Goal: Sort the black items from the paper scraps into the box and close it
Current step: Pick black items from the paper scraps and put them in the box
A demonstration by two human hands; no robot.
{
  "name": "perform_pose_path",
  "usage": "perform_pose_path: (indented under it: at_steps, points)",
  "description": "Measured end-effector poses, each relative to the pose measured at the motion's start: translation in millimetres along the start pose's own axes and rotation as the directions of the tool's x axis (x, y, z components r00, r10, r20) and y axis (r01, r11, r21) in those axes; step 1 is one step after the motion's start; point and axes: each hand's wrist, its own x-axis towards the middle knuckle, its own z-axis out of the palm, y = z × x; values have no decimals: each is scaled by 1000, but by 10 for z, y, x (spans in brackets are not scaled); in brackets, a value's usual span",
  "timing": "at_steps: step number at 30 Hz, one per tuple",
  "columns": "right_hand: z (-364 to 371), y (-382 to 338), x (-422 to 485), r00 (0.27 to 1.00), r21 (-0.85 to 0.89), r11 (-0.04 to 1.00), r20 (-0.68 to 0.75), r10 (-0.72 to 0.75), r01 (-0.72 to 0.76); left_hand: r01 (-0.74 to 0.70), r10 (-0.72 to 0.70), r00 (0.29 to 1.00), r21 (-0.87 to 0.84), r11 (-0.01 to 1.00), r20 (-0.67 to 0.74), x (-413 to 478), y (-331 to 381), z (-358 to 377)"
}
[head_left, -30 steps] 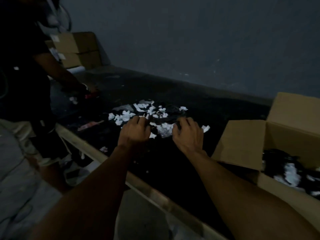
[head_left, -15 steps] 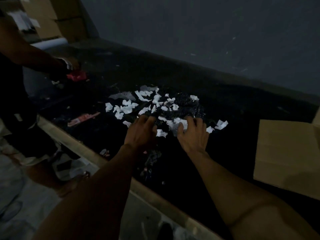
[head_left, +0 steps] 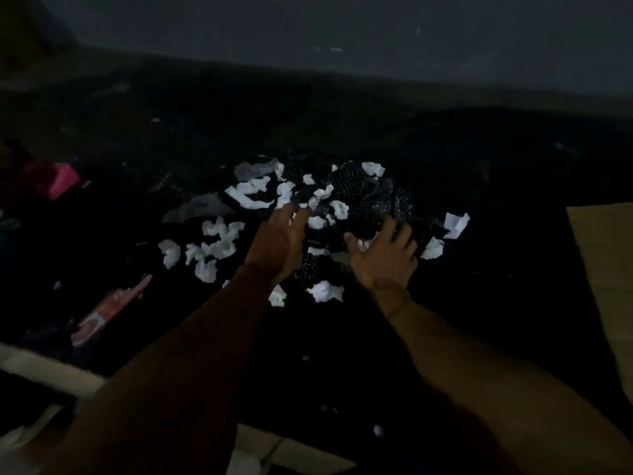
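Note:
A heap of black mesh-like items lies on the dark table, strewn with several crumpled white paper scraps. My left hand reaches over the near left side of the heap with its fingers stretched out and blurred. My right hand is spread on the heap's near right side, fingers on the black material and a white scrap under the palm. Only a flap of the cardboard box shows at the right edge; its inside is out of view.
A pink object sits at the far left of the table, and a red-and-white wrapper lies near the front left. The table's pale front edge runs along the bottom left. A dark wall rises behind the table.
The view has swung left and down, so the box is mostly out of frame and the other person is gone from view. Both hands have reached further into the heap with fingers spread.

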Motion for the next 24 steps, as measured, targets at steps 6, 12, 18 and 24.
perform_pose_path:
  at_steps: [6, 12, 18, 24]
  points:
    - [325, -172, 180, 983, -34, 986, 89, 163, -160, -312, 316, 897, -64, 948, 308, 421, -514, 320]
    - [560, -113, 203, 951, -125, 956, 127, 282, -267, -334, 387, 911, -301, 894, 139, 563, -708, 513]
    - [671, -4, 145, 978, -125, 980, 115, 172, -158, -430, 471, 878, -301, 851, 78, 848, -617, 708]
    - [431, 34, -2, 998, 51, 997, -23, 60, -59, -455, 503, 862, -341, 822, 61, 953, -291, 789]
